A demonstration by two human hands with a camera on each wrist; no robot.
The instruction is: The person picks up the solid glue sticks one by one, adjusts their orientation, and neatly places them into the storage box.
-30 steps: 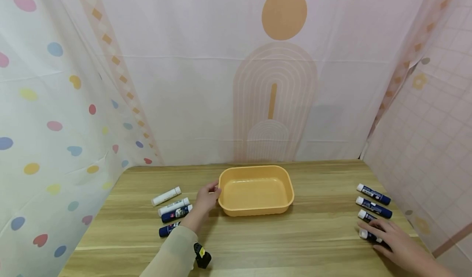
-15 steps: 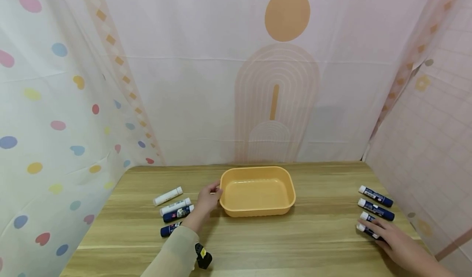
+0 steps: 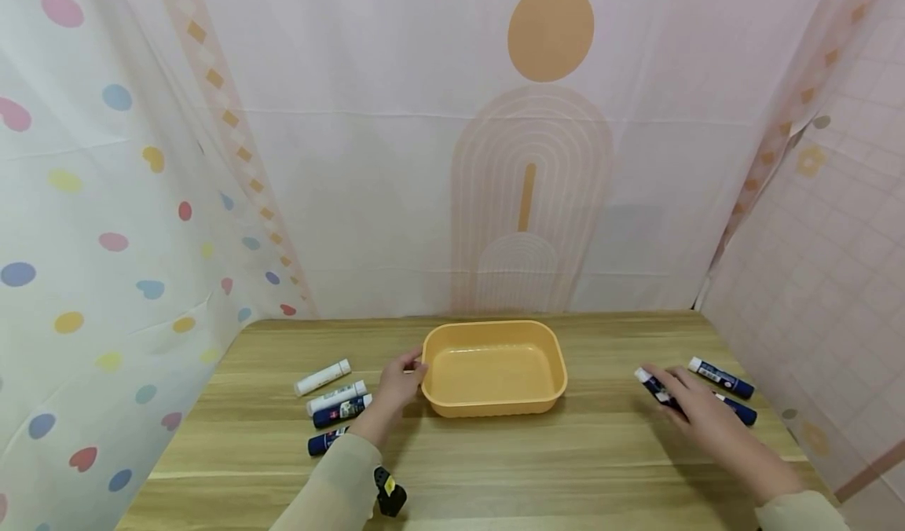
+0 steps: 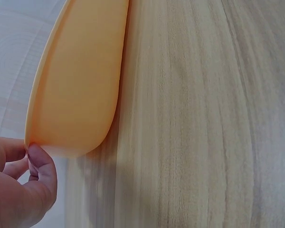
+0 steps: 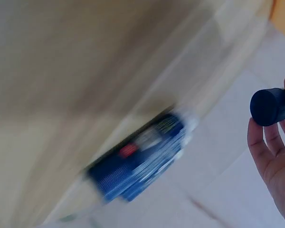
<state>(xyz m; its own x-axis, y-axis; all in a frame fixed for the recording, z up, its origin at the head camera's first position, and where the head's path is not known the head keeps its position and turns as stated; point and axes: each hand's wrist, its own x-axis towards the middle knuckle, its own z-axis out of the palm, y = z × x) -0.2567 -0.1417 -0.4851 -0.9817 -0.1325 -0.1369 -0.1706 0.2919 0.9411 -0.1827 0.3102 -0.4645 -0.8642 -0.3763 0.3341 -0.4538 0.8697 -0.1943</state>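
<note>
My left hand (image 3: 400, 379) pinches the left rim of a yellow plastic bin (image 3: 495, 407), thumb outside, as the left wrist view shows. The bin (image 4: 80, 80) holds nothing. Above the right part of the table, my right hand (image 3: 696, 409) grips a dark blue glue stick (image 3: 659, 390) with a white cap. Whether a second stick lies behind it in the fingers, I cannot tell. In the right wrist view the dark round end of the held glue stick (image 5: 268, 107) shows. Two more blue glue sticks (image 3: 721, 378) lie right of that hand, one partly hidden by it.
Left of the bin lie two white sticks (image 3: 324, 377) and two dark blue sticks (image 3: 342, 411), one partly behind my left arm. A black device with a yellow mark (image 3: 389, 492) sits by the left sleeve. Printed curtains (image 3: 382, 201) surround the wooden table (image 3: 495, 468).
My right hand has gathered the nearest blue stick toward its neighbour, then lifted and moved left with a glue stick, leaving two on the right. My left hand and the bin have stayed in place.
</note>
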